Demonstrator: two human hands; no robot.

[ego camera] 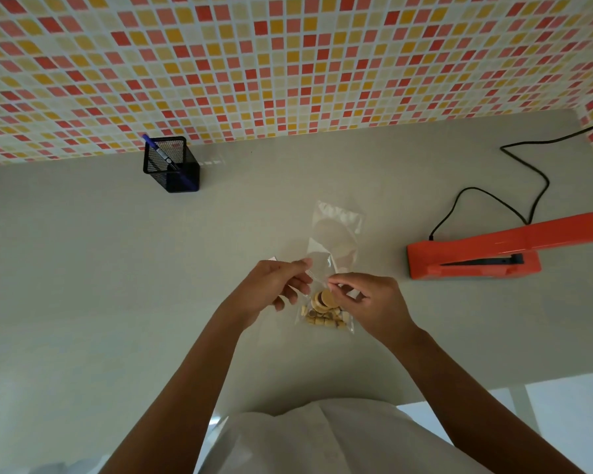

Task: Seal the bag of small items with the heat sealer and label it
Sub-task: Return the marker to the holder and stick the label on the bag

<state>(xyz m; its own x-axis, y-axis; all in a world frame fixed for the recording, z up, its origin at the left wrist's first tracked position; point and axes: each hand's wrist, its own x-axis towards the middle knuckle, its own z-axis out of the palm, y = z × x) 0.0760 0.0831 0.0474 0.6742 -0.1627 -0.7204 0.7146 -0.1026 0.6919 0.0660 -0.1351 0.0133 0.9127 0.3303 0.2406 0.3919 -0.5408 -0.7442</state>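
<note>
A clear plastic bag [326,311] holding small tan wooden pieces hangs above the grey table [117,268]. My left hand [278,283] pinches its upper left edge and my right hand [363,297] pinches its upper right edge. Just beyond my hands, a second clear bag [336,230] with a pale round label inside lies flat on the table. The orange heat sealer [500,249] sits to the right, its arm raised, apart from both hands.
A black mesh pen holder [172,165] with a blue pen [158,150] stands at the back left against the tiled wall. The sealer's black cord [514,186] loops across the back right. The table's near edge runs beside my white-clothed torso.
</note>
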